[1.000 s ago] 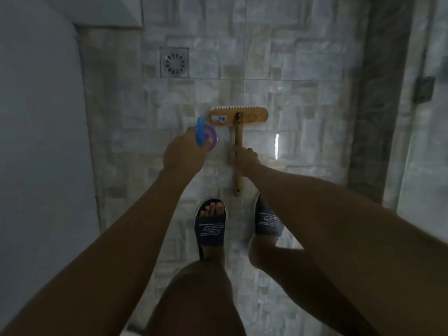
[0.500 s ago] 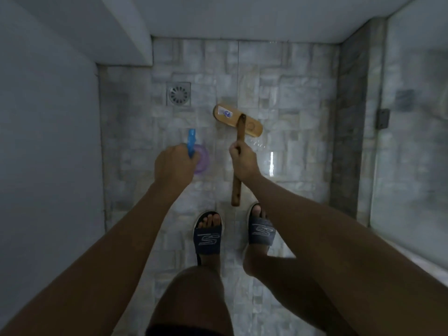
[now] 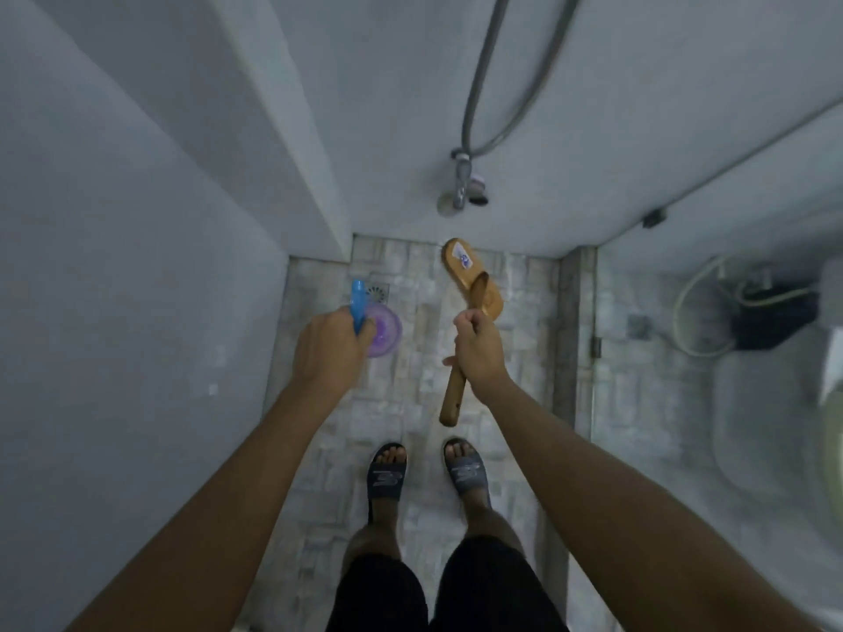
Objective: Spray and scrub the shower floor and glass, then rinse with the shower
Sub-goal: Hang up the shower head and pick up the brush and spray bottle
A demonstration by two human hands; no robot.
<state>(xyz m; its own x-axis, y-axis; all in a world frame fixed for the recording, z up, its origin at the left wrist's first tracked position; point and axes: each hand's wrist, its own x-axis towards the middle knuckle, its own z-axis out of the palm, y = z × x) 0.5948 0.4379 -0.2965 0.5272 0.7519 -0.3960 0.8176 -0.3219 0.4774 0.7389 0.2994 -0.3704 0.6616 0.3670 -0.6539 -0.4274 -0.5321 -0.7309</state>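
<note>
Both hands have come up and apart since a second ago, and the scrub brush (image 3: 470, 285) has swung from lying square across the tiles to a slant, its wooden head now showing by the foot of the back wall; the view has tipped up as well, so that a tap (image 3: 461, 187) and a grey shower hose (image 3: 499, 84) on that wall have come into sight

Head view: the right hand (image 3: 479, 353) is clenched round the middle of the brush's handle, whose free end points down toward the feet; the left hand (image 3: 335, 353) grasps the spray bottle (image 3: 383, 330), purple with a blue nozzle that points away from the person, held over the shower floor (image 3: 424, 394) just in front of the drain (image 3: 377, 293); two feet in dark sandals (image 3: 387, 478) stand side by side on the pale stone tiles; on the right the glass (image 3: 661, 367) rises from a dark kerb, and a toilet (image 3: 775, 426) shows blurred behind it; plain grey walls close the left side
</note>
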